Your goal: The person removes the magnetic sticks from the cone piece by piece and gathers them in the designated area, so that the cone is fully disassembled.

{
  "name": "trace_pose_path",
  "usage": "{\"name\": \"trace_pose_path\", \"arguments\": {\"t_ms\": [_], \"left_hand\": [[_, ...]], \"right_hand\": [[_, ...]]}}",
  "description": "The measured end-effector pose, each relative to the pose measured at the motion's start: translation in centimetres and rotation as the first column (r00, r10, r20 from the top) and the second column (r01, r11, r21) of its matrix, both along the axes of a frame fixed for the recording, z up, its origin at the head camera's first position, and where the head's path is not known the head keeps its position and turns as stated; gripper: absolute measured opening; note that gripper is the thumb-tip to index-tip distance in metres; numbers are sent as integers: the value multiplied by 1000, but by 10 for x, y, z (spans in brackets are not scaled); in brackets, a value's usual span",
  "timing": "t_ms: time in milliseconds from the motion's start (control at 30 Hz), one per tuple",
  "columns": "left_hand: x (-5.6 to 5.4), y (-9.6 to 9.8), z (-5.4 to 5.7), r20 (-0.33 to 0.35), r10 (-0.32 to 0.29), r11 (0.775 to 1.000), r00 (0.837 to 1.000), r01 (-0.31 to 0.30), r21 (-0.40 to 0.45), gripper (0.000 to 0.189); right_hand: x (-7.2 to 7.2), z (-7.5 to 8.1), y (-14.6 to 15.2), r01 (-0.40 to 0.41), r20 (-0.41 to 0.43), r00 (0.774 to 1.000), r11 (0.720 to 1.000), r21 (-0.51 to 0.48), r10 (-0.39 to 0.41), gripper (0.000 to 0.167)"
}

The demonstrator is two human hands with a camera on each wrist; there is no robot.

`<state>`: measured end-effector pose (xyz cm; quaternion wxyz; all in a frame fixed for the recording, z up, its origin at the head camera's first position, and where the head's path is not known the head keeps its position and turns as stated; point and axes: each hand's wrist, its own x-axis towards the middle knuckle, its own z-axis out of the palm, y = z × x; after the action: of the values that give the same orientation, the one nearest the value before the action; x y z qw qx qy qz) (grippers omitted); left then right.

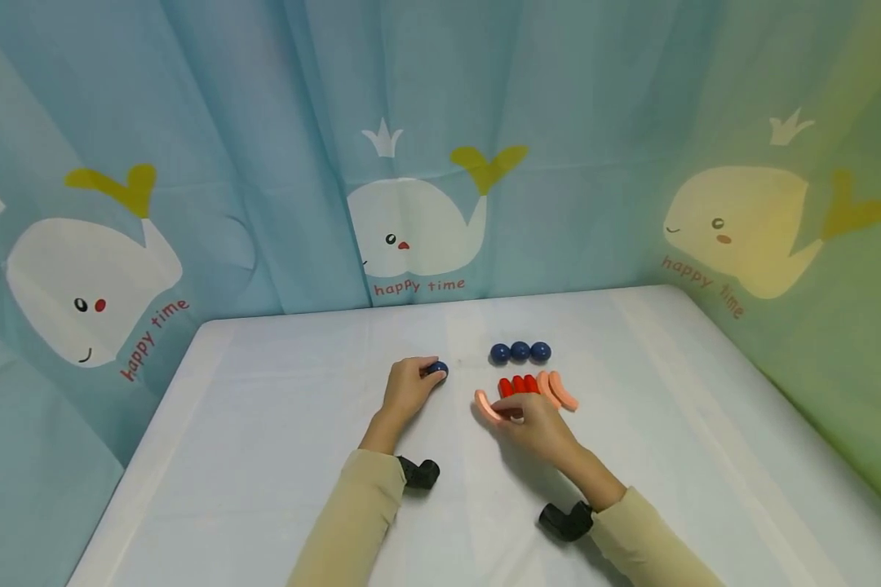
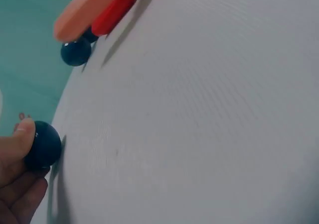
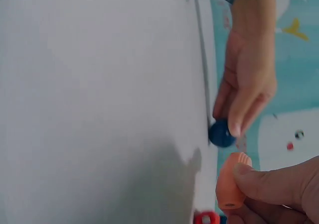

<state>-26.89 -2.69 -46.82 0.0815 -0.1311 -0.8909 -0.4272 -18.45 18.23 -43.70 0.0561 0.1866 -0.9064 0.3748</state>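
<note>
My left hand (image 1: 409,390) pinches a dark blue ball (image 2: 44,145) between thumb and fingers, low over the white table. My right hand (image 1: 539,424) holds a curved orange-pink piece, like a toy sausage (image 1: 487,406), between thumb and fingers; its ridged end shows in the right wrist view. Past the right hand lie red sausage-like pieces (image 1: 518,383) side by side, partly hidden by that hand. Two more curved orange-pink pieces (image 1: 562,391) lie at their right. Behind them, three dark blue balls (image 1: 520,351) sit in a row.
The white table (image 1: 250,440) reaches back to a blue-green curtain (image 1: 294,163) printed with whales, which also runs along the sides. A black wrist camera (image 1: 420,474) sits at the left wrist, another black camera (image 1: 566,522) at the right.
</note>
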Motion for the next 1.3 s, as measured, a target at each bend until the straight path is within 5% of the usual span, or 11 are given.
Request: {"name": "trace_pose_path", "arguments": {"t_ms": [567,900,1300], "left_hand": [[-22,40,4,25,-12,1000,1000,12,-21,32],[-29,55,10,78,6,998,997,-1,-60,32],[-30,63,17,76,-15,994,997,23,-106,31]], "right_hand": [[-11,12,62,262,28,965,965,-1,-262,23],[-16,11,93,320,-24,947,947,41,-319,20],[-17,0,105,321,78,940,940,112,-331,20]]}}
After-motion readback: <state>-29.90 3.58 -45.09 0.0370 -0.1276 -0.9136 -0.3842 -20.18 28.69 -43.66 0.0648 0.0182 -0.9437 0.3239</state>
